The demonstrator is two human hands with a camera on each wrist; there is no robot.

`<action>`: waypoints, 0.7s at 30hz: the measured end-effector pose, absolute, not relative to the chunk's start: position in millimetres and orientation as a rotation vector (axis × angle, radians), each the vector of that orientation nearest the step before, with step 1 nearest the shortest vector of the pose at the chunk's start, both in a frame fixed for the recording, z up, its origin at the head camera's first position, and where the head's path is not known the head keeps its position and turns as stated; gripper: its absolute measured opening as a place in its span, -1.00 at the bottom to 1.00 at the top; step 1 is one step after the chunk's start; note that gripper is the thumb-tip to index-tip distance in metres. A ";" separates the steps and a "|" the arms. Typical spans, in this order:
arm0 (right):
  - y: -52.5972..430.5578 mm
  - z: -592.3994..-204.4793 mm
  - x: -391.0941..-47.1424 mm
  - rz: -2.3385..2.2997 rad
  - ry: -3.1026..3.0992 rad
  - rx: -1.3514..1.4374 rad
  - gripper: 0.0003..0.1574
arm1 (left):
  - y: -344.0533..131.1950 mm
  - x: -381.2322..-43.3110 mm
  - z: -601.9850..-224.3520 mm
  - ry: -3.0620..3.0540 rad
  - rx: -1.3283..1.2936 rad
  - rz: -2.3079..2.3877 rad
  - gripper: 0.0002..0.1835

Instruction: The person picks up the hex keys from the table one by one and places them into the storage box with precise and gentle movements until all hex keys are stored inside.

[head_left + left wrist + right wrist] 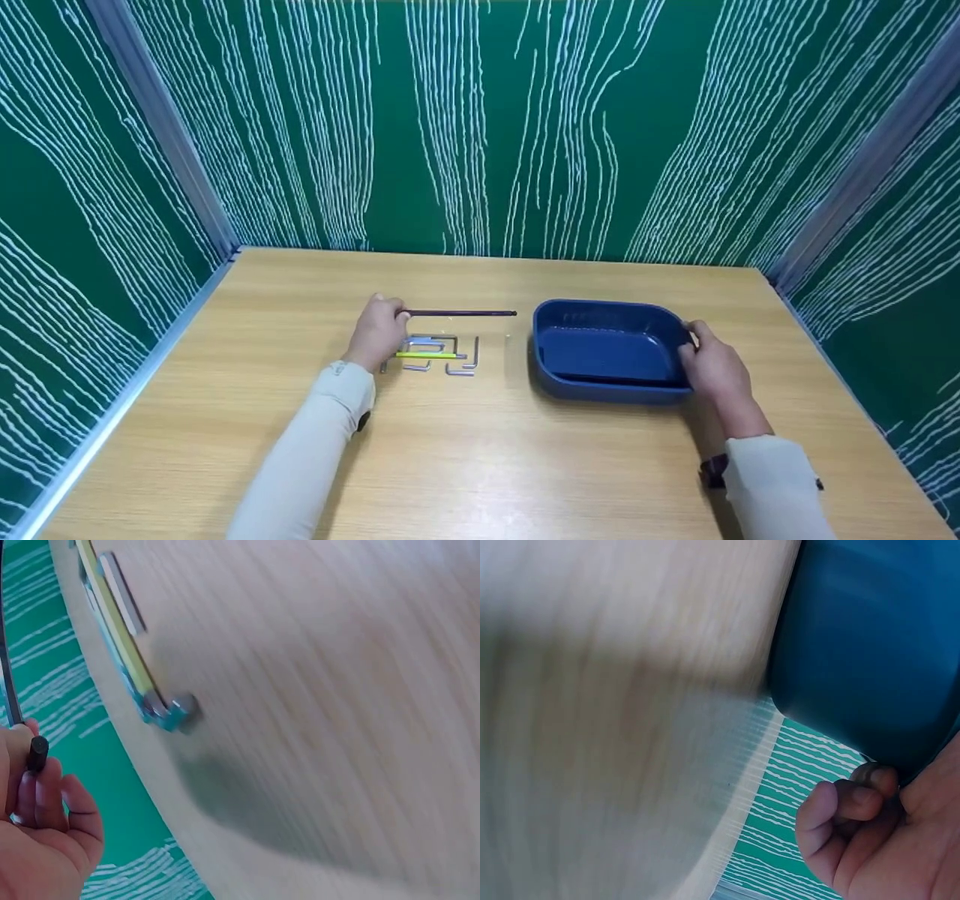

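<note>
Wooden worktop (487, 465); left hand (377, 330) pinches a dark hex key (461, 313). Right hand (718, 373) grips a blue bin (607, 352) nearer the right edge.

Wood-grain table (480, 465) with silver L-shaped keys (476, 352) near 1 yellow bar (429, 355)

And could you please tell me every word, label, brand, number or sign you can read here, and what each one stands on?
No readable text anywhere.
Left sleeve cuff: a small mark, too small and blurred to read.
Dark rod, small L-shaped keys and blue tray: no lettering I can make out.
Green walls: wavy white lines only, no letters.
</note>
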State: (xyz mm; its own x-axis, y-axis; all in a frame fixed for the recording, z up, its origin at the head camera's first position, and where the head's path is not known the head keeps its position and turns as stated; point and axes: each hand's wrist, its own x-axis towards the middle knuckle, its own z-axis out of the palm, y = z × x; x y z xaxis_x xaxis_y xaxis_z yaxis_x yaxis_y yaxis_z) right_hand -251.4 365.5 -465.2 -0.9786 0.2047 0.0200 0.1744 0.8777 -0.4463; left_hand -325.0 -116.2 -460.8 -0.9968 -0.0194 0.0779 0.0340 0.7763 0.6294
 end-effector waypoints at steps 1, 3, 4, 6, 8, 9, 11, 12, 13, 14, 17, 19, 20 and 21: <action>365.4 -465.2 -251.3 0.701 -2.979 -0.303 -0.44 | -113.8 -324.8 -459.9 -2.878 -0.024 -1.013 -0.76; 365.2 -464.9 -251.2 0.703 -2.984 -0.307 -0.43 | -108.5 -323.7 -457.1 -2.862 -0.037 -1.003 -0.77; 365.1 -464.7 -251.2 0.701 -2.985 -0.305 -0.43 | -105.8 -323.4 -455.9 -2.856 -0.041 -0.992 -0.77; 364.9 -464.6 -251.1 0.699 -2.988 -0.304 -0.43 | -100.4 -322.6 -453.5 -2.842 -0.051 -0.981 -0.78; 364.6 -464.5 -251.1 0.693 -2.991 -0.302 -0.44 | -94.9 -321.4 -450.9 -2.842 -0.052 -0.979 -0.78; 364.4 -464.3 -251.3 0.694 -2.993 -0.301 -0.44 | -92.0 -320.9 -449.4 -2.846 -0.044 -0.985 -0.77; 364.3 -464.3 -251.6 0.691 -2.993 -0.300 -0.44 | -86.1 -319.9 -445.8 -2.852 -0.042 -0.995 -0.77; 364.3 -464.2 -251.7 0.683 -2.989 -0.298 -0.45 | -83.2 -319.4 -444.1 -2.856 -0.042 -0.993 -0.77; 364.1 -464.2 -251.8 0.673 -2.981 -0.294 -0.46 | -80.4 -319.1 -442.6 -2.859 -0.047 -0.984 -0.77; 363.9 -464.3 -251.7 0.663 -2.972 -0.290 -0.46 | -77.6 -318.9 -441.2 -2.856 -0.053 -0.973 -0.78; 363.6 -464.7 -251.2 0.638 -2.950 -0.278 -0.48 | -69.4 -318.6 -437.5 -2.848 -0.076 -0.915 -0.81; 363.6 -464.9 -250.9 0.639 -2.944 -0.275 -0.47 | -63.8 -318.6 -435.3 -2.853 -0.075 -0.887 -0.83; 363.5 -464.7 -250.6 0.648 -2.948 -0.279 -0.47 | -60.9 -318.7 -434.3 -2.859 -0.071 -0.876 -0.83; 363.7 -464.7 -250.5 0.656 -2.952 -0.284 -0.46 | -58.0 -318.7 -433.4 -2.867 -0.064 -0.872 -0.83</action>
State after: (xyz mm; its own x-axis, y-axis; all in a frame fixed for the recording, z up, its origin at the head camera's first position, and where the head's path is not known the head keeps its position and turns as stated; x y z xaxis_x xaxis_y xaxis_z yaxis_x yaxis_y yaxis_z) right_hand -250.5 363.7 -464.7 -0.9771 0.2038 0.0608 0.1588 0.8894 -0.4287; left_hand -318.7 -58.0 -433.4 -0.9888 -0.0008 0.1494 0.0826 0.8306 0.5506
